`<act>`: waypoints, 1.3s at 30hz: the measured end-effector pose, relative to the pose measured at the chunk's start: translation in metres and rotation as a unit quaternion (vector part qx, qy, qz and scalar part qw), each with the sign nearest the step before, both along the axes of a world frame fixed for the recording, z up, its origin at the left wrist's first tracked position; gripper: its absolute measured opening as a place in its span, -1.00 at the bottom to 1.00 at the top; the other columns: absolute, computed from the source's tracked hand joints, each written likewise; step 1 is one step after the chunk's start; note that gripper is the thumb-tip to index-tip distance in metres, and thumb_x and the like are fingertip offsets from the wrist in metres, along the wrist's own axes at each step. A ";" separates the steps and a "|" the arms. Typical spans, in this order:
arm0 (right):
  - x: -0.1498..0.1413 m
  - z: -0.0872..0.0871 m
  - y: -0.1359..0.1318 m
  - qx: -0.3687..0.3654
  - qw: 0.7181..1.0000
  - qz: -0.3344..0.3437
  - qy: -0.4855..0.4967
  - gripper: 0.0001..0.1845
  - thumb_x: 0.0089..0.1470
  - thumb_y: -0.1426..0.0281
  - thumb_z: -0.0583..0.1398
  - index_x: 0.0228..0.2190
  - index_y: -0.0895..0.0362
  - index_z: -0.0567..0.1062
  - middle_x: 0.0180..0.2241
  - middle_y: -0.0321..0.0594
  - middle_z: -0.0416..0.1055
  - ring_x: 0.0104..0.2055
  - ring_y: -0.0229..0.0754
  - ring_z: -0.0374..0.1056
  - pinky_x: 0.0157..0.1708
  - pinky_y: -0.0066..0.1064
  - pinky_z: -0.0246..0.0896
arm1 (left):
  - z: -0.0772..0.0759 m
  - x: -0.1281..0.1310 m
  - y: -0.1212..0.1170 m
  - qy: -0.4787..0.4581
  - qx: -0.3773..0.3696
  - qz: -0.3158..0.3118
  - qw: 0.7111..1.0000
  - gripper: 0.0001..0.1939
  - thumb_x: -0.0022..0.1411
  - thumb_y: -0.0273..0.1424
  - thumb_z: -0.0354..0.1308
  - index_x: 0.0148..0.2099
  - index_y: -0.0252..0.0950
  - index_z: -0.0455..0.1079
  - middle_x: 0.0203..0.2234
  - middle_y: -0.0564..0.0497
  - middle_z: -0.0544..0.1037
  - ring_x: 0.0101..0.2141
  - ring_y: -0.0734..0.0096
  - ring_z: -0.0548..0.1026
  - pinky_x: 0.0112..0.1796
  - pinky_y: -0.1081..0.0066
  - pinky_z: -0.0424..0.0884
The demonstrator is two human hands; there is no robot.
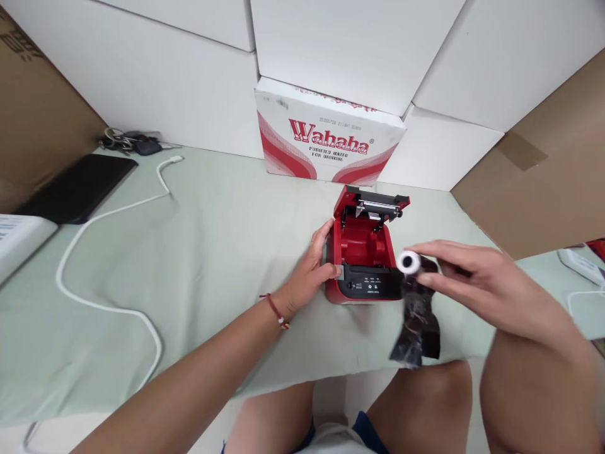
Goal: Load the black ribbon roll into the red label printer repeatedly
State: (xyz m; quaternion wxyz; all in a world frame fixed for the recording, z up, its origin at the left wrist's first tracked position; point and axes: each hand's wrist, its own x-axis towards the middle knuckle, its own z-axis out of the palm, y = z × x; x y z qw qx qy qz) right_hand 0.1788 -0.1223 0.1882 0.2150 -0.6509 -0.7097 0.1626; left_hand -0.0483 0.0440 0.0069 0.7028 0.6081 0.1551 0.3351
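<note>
A small red and black printer (371, 284) stands on the cloth with its lid (371, 202) raised. Its red inner compartment (362, 244) shows nothing inside. My left hand (316, 265) grips the printer's left side, thumb on the grey tab near the front corner and fingers along the outer wall. Just right of the printer, my right hand (466, 274) pinches a small white paper roll (408, 262) with a dark hollow core. Shiny black wrapping (418, 321) hangs down from the roll in front of the table edge.
A white and red Wahaha carton (331, 135) leans on white boxes behind the printer. To the left lie a white cable (101, 306), a black flat device (85, 186) and keys (135, 142). Brown cardboard (543, 170) stands at the right.
</note>
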 end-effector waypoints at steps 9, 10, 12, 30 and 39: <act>-0.052 -0.032 0.095 -0.124 0.962 -0.055 -0.238 -0.69 0.32 0.46 0.23 0.02 0.05 0.68 -0.03 -0.08 0.71 -0.07 0.07 0.63 -0.20 -0.25 0.41 | 0.002 -0.001 0.002 0.023 0.026 0.004 0.999 0.02 0.14 -0.27 0.23 0.61 -0.09 0.01 0.59 -0.08 0.04 0.59 -0.12 -0.04 0.57 -0.09 -0.09; -0.054 -0.031 0.100 -0.139 0.958 -0.048 -0.247 -0.71 0.32 0.48 0.21 -0.02 0.07 0.68 -0.07 -0.08 0.71 -0.11 0.04 0.62 -0.25 -0.28 0.36 | 0.002 0.000 0.002 0.024 0.030 0.003 0.999 0.02 0.14 -0.27 0.23 0.61 -0.09 0.01 0.59 -0.08 0.03 0.60 -0.12 -0.06 0.58 -0.08 -0.11; -0.055 -0.033 0.107 -0.160 0.952 -0.024 -0.261 -0.74 0.29 0.54 0.19 -0.13 0.10 0.67 -0.16 -0.08 0.70 -0.21 -0.03 0.58 -0.33 -0.32 0.27 | 0.000 0.000 0.003 0.025 0.038 0.001 0.999 0.03 0.15 -0.27 0.23 0.62 -0.09 0.00 0.60 -0.08 0.02 0.60 -0.12 -0.07 0.58 -0.08 -0.14; -0.066 -0.098 -0.030 0.198 0.973 0.043 -0.112 -0.43 0.38 0.60 0.22 0.34 0.10 0.46 0.31 -0.01 0.55 0.41 -0.02 0.42 0.43 0.04 0.34 | 0.006 -0.008 -0.021 0.011 0.321 0.199 0.926 -0.30 0.49 -0.22 0.10 0.59 -0.10 0.09 0.48 -0.23 0.24 0.53 -0.17 0.14 0.52 -0.24 0.04; -0.055 -0.089 -0.026 0.225 0.972 -0.061 0.019 -0.49 0.44 0.48 0.22 0.33 -0.05 0.51 0.26 -0.17 0.60 0.29 -0.12 0.54 0.36 -0.18 0.45 | 0.024 -0.011 -0.053 -0.066 0.616 0.240 0.748 -0.74 0.25 -0.42 0.22 -0.02 -0.14 0.57 -0.17 0.01 0.70 0.03 0.22 0.61 0.30 0.16 0.41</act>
